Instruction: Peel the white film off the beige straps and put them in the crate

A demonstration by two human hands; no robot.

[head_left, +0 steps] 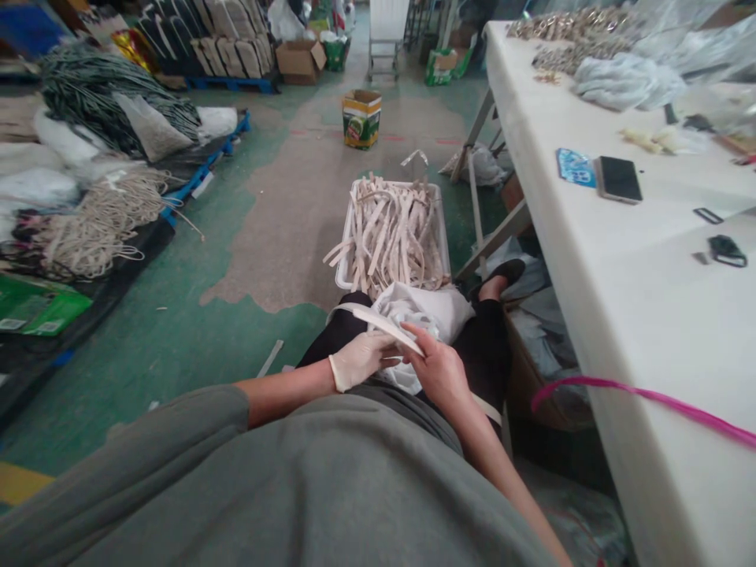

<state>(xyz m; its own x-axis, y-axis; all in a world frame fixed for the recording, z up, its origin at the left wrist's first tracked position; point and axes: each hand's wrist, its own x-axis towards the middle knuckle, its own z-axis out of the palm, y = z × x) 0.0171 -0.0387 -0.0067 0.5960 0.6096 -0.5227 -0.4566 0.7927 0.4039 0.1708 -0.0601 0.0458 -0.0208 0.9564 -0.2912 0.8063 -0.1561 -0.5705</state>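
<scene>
A pale flat strap (387, 324) stretches across my lap, held in both hands. My left hand (361, 361), in a whitish glove, closes on the strap from below. My bare right hand (438, 368) pinches its near end between thumb and fingers. Under the strap a white plastic bag or cloth (452, 309) lies bunched between my legs; its contents are hidden. Just beyond my knees, a white plastic basket (444, 228) is heaped with many similar beige straps (393, 228).
A long white table (620, 315) runs along my right, bearing a phone (618, 179), a black buckle (728, 251) and a pink cord (655, 396). To the left stands a blue pallet (204, 177) with rope bundles (109, 224). A cardboard carton (361, 120) is ahead.
</scene>
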